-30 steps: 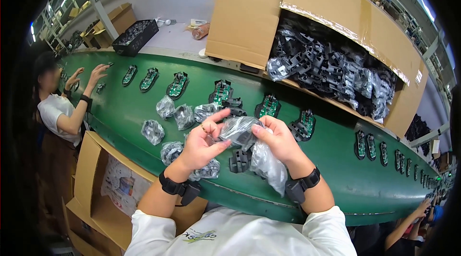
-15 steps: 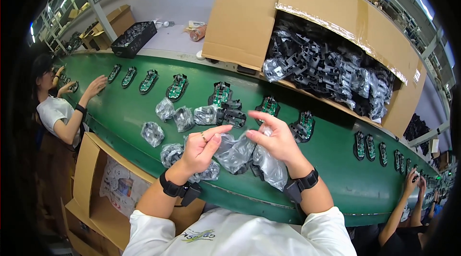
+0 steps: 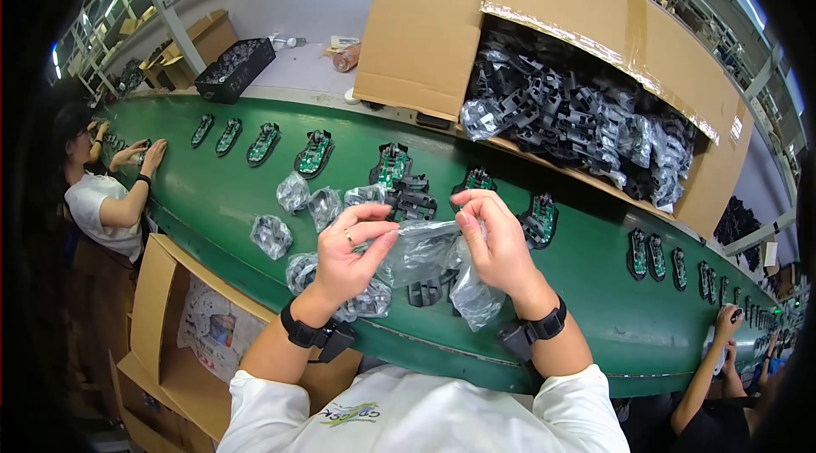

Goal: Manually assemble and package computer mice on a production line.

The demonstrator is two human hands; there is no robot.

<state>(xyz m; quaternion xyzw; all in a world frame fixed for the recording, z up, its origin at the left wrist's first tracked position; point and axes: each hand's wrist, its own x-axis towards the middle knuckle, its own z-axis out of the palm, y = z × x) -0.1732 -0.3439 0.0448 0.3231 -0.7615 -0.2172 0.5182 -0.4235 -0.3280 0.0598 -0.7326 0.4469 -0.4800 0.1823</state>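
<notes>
Green belt (image 3: 212, 198) runs from upper left to lower right of the frame; a big open carton (image 3: 510, 36) at top centre is tipped toward you, full of black parts in clear bags.

On the belt: a row of green boards (image 3: 314, 153) in black frames, plus loose bagged parts (image 3: 272, 236) left of centre. A second carton (image 3: 161, 300) sits under the belt edge at lower left.

The bag (image 3: 425, 253) is at frame centre, held up just over the belt between both your hands. Left hand (image 3: 348, 253): thumb and forefinger pinched on the bag's left edge. Right hand (image 3: 497, 240): fingertips pinched on its upper right edge, and another bag (image 3: 474, 300) hangs below that palm.

Handling, as I judge it: thin film, near weightless, limp and slick. It'll crumple and slide, so keep fingertip pinches on opposite edges near the mouth, not the middle. Not fragile as such, but a hard pull could tear it.

A black part (image 3: 425, 291) lies on the belt right under the bag. It looks rigid and light; take it by the frame sides.
</notes>
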